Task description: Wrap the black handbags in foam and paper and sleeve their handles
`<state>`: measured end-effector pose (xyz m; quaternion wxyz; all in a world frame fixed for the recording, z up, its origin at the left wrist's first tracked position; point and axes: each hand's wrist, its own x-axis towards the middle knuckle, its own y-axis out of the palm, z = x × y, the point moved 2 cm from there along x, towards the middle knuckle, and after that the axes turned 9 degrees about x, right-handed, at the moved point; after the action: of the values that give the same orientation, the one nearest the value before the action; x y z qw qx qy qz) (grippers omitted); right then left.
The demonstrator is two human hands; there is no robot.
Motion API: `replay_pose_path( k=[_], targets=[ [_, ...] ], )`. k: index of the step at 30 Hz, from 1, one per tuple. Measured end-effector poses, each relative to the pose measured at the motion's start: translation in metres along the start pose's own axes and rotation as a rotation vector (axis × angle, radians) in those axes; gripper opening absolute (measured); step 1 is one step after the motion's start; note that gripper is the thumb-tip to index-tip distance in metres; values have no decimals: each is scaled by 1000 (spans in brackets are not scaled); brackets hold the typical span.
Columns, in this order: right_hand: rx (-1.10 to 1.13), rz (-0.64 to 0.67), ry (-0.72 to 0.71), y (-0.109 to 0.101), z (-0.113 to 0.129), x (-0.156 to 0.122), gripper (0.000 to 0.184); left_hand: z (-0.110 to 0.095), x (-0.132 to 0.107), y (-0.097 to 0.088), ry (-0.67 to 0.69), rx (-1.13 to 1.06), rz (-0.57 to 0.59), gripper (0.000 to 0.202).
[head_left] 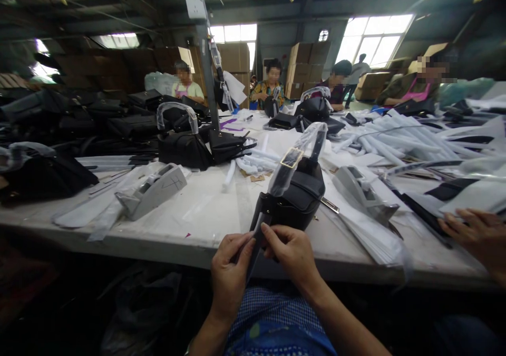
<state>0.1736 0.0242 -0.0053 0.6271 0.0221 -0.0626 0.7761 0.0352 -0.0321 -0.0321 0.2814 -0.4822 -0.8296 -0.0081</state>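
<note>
A black handbag stands at the near edge of the white worktable, its handle wrapped in clear plastic and carrying a gold-framed tag. My left hand and my right hand are both closed on a narrow black strap that hangs from the bag's near side, just off the table edge. The fingers pinch the strap between them.
Two grey tape dispensers sit left and right of the bag. Piles of black bags fill the left. White paper rolls lie at the right. Another person's hand rests at the right edge. Several people sit opposite.
</note>
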Motion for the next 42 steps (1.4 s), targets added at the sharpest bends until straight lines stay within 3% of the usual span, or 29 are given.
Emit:
replay_pose_path(
  k=[4, 8, 11, 16, 19, 22, 24, 25, 28, 30, 32, 33, 35, 39, 41, 42],
  targets=[
    [107, 9, 77, 0, -3, 1, 45, 1, -8, -2, 339, 178, -51, 32],
    [245, 22, 135, -2, -7, -2, 49, 4, -8, -6, 637, 342, -7, 55],
    [267, 48, 96, -2, -4, -7, 55, 5, -4, -10, 735, 433, 39, 59],
    [22, 22, 4, 0, 3, -12, 44, 4, -3, -16, 869, 519, 18, 58],
    [84, 53, 31, 1, 2, -10, 46, 8, -16, -21, 885, 561, 14, 57],
    [186, 73, 90, -1, 1, -6, 48, 9, -35, -33, 883, 499, 133, 52],
    [229, 101, 127, -4, 1, -4, 48, 4, -41, -44, 818, 420, 163, 46],
    [245, 123, 136, -5, 1, -3, 48, 0, -40, -49, 739, 393, 123, 42],
    [252, 177, 128, -8, 2, 1, 49, -10, -21, -57, 286, 344, -22, 23],
    [226, 185, 101, -10, 1, 3, 48, -12, -5, -47, -47, 230, 90, 19],
    [203, 181, 69, -12, 0, 4, 48, -14, 4, -28, -268, 41, 307, 27],
    [195, 182, 57, -12, -1, 4, 48, -15, 5, -18, -343, -53, 391, 31],
    [194, 192, 51, -13, -2, 1, 47, -15, 1, -2, -469, -191, 451, 37],
    [184, 245, 29, -26, -3, -7, 44, -4, -16, 15, -639, -272, 325, 52],
    [88, 131, -61, -51, 0, -9, 41, 4, -20, 21, -666, -291, 228, 57],
    [16, 5, -124, -72, 2, -9, 39, 8, -21, 25, -679, -309, 189, 58]
  ],
)
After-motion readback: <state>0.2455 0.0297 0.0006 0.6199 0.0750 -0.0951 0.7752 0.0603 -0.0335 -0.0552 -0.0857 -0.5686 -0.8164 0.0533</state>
